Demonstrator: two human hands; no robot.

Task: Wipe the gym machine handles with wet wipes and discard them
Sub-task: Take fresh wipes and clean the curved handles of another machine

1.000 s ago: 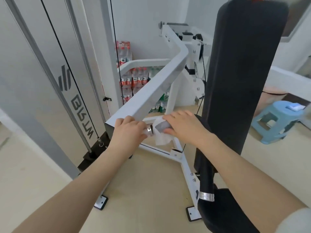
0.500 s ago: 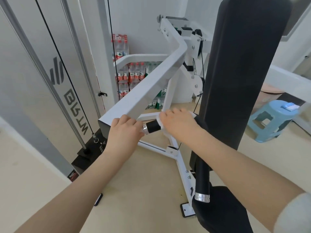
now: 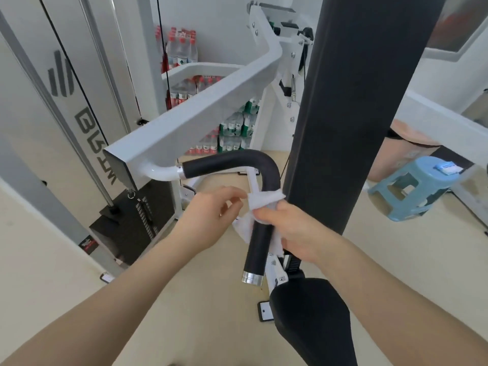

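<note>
Left hand (image 3: 211, 215) hovers just beside the handle (image 3: 260, 186), fingers loosely curled and holding nothing; it looks ready to steady or take over. The black handle curves off the white arm (image 3: 190, 120) and drops down, so the wipe (image 3: 264, 203) is wrapped round that lower stretch. Right hand (image 3: 295, 231) grips wipe and handle together, fingers curled tight, likely for sliding along the grip.
</note>
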